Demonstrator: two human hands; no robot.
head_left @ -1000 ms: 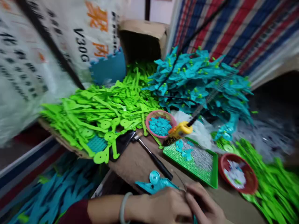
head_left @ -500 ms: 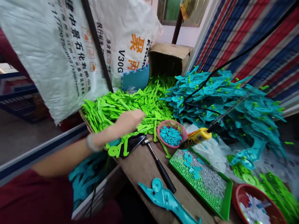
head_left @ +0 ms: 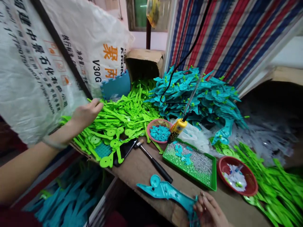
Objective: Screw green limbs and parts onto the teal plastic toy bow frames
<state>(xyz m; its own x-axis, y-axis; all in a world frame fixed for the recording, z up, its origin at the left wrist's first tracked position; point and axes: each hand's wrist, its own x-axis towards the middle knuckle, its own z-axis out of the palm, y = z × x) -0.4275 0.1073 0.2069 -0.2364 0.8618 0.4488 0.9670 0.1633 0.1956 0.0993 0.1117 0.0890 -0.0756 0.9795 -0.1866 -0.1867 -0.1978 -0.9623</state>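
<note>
My left hand (head_left: 86, 113) reaches out to the far left edge of a big pile of lime-green plastic pieces (head_left: 118, 116). Its fingers curl around the ends of one or two green strips. My right hand (head_left: 209, 211) sits at the near edge of the brown work surface (head_left: 139, 167) and pinches the tail end of a teal plastic piece (head_left: 165, 191) with a round cup at its far end. That teal piece lies flat on the surface.
A black-handled hammer (head_left: 152, 160) lies by a phone. A pink bowl of teal bits (head_left: 159, 130), a green tray of small metal parts (head_left: 191, 160), a red bowl (head_left: 236, 176), a hanging yellow power tool (head_left: 176, 130), a teal pile (head_left: 201, 97), a white sack (head_left: 47, 56).
My left hand has moved from the teal piece out to the green pile, then further left along it. The right hand stays on the teal piece. The camera has swung.
</note>
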